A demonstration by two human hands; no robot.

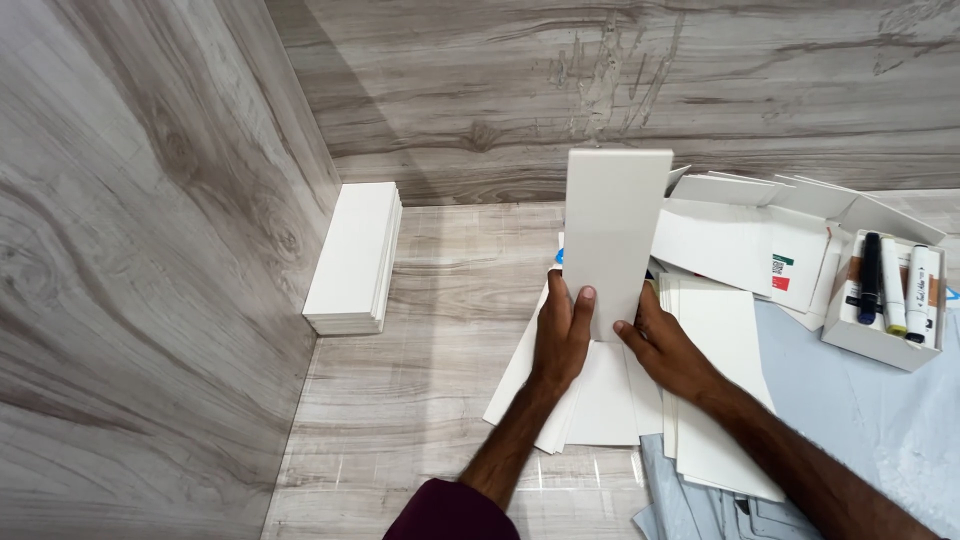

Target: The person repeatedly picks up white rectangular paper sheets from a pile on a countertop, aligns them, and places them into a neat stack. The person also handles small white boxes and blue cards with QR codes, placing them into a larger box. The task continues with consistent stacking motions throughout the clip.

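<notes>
Hands grip one folded white carton (pixel 615 235): our left hand (pixel 562 335) clasps its lower left edge, our right hand (pixel 660 345) pinches the bottom, holding it upright above loose flat carton blanks (pixel 600 400).

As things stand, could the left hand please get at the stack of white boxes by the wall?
Probably yes. The floor between the left hand and the stack of white boxes looks bare, but the hand holds the upright white box and would have to let go first.
</notes>
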